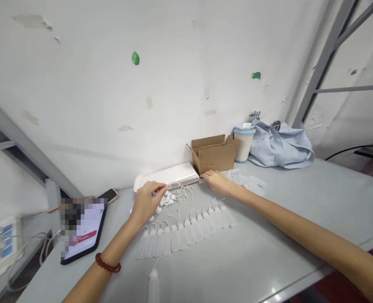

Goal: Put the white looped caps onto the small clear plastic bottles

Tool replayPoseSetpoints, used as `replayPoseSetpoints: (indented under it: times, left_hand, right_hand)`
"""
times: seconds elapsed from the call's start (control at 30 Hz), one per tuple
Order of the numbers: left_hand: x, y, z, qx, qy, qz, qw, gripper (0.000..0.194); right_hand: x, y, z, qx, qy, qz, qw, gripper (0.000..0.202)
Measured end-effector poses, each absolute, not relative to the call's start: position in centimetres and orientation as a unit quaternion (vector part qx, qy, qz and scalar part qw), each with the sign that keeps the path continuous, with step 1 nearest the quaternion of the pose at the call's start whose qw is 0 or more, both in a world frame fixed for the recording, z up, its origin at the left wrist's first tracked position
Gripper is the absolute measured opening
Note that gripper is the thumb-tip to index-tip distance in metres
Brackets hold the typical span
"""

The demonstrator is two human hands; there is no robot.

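My left hand (147,201) is over the pile of small white caps (166,199), thumb and forefinger pinched together; a thin pale piece shows at the fingertips, too small to name. My right hand (217,182) rests by the lower front corner of the open cardboard box (216,156), fingers bent, with anything under them hidden. Beside it lie translucent flat pieces (249,182). Short white strings (184,192) lie between my hands. Nearer me is a slanting row of translucent tubes (186,234) with looped strings, and one separate tube (154,286) at the front.
A white stack (170,174) lies against the wall. The cup with a blue lid (243,143) and a light blue cloth bag (279,145) stand at the back right. A tablet (87,235) and a phone (111,195) are on the left of the grey table (268,252).
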State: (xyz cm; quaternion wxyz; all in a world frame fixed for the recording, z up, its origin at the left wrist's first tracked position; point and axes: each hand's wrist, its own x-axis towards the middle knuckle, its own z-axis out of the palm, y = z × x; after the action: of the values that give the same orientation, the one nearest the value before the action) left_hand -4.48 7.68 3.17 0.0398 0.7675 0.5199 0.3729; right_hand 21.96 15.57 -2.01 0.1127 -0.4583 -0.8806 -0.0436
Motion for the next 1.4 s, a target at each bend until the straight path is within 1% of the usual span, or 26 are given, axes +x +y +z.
replayPoseSetpoints:
  times: [0.13,0.2,0.23,0.27,0.33,0.37,0.43,0.5,0.57,0.7,0.8,0.93,1.1,1.2,1.3,1.4]
  left_hand:
    - [-4.3,5.7,2.9,0.753,0.515,0.397,0.102,0.016]
    - [-3.9,4.4,2.6,0.753,0.501,0.405,0.132,0.013]
    - [-3.7,3.8,2.4,0.752,0.495,0.411,0.143,0.012]
    - [-3.4,3.1,2.1,0.746,0.492,0.425,0.144,0.011]
    - [-2.7,1.9,1.7,0.72,0.494,0.473,0.119,0.01]
    - [-2.4,1.4,1.5,0.703,0.497,0.5,0.096,0.01]
    - [-1.9,0.5,1.3,0.676,0.498,0.541,0.052,0.009]
    - [-1.5,-0.1,1.2,0.676,0.49,0.549,0.03,0.008]
    - [-1.2,-0.5,1.1,0.695,0.475,0.539,0.029,0.007]
    - [-0.8,-1.1,0.9,0.726,0.451,0.515,0.062,0.008]
    - [-0.6,-1.4,0.9,0.72,0.456,0.517,0.077,0.008]
    - [-0.3,-1.6,0.8,0.706,0.456,0.531,0.106,0.008]
    - [0.0,-1.8,0.6,0.687,0.443,0.542,0.196,0.008]
    - [0.0,-1.8,0.5,0.678,0.434,0.547,0.229,0.006]
    - [-0.1,-1.9,0.7,0.68,0.433,0.539,0.243,0.007]
    - [-0.2,-1.9,1.0,0.68,0.456,0.521,0.241,0.012]
  right_hand:
    - [22.3,14.3,-1.4,-0.475,-0.869,-0.019,0.137,0.038]
    - [22.2,12.5,-0.6,-0.477,-0.862,0.004,0.171,0.038]
    - [21.9,11.3,-0.3,-0.468,-0.861,0.021,0.196,0.038]
    - [21.6,10.1,0.0,-0.439,-0.853,0.084,0.269,0.038]
    - [20.7,7.5,0.3,-0.368,-0.838,0.187,0.357,0.038]
    - [20.1,6.2,0.3,-0.344,-0.832,0.21,0.381,0.038]
    - [19.2,4.1,0.0,-0.319,-0.827,0.205,0.414,0.037]
    - [18.6,2.6,-0.5,-0.303,-0.832,0.201,0.42,0.036]
    - [18.2,1.5,-0.7,-0.292,-0.831,0.232,0.413,0.035]
    - [18.0,0.6,-0.3,-0.313,-0.804,0.313,0.397,0.031]
    - [17.9,0.7,-0.1,-0.323,-0.793,0.334,0.394,0.032]
    - [17.9,1.0,-0.4,-0.302,-0.802,0.342,0.386,0.034]
    - [17.9,1.0,-0.5,-0.302,-0.809,0.34,0.374,0.041]
    - [18.0,1.0,-0.4,-0.309,-0.811,0.331,0.371,0.045]
    - [18.1,1.0,-0.2,-0.294,-0.816,0.323,0.379,0.043]
    - [18.0,0.9,-0.3,-0.299,-0.813,0.31,0.392,0.038]
